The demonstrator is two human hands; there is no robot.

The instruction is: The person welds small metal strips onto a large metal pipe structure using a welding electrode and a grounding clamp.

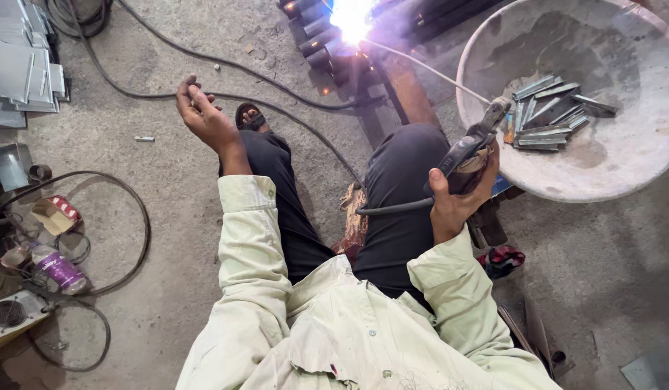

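My right hand (455, 196) grips a black welding electrode holder (470, 143). A thin electrode rod (428, 69) runs from the holder up and left to a bright white arc (352, 18) on a row of dark metal tubes (321, 40). A black cable (392, 209) trails from the holder across my lap. My left hand (202, 112) hovers above my left knee with the fingers loosely curled and nothing in it. I sit on the floor in dark trousers and a pale shirt.
A wide grey metal pan (630, 170) at the right holds several short flat steel pieces (551, 112). Black cables (226, 68) cross the concrete floor. Stacked metal sheets (20, 68) lie at top left; a plastic bottle (58, 269), a small carton and a fan unit (9, 314) sit at left.
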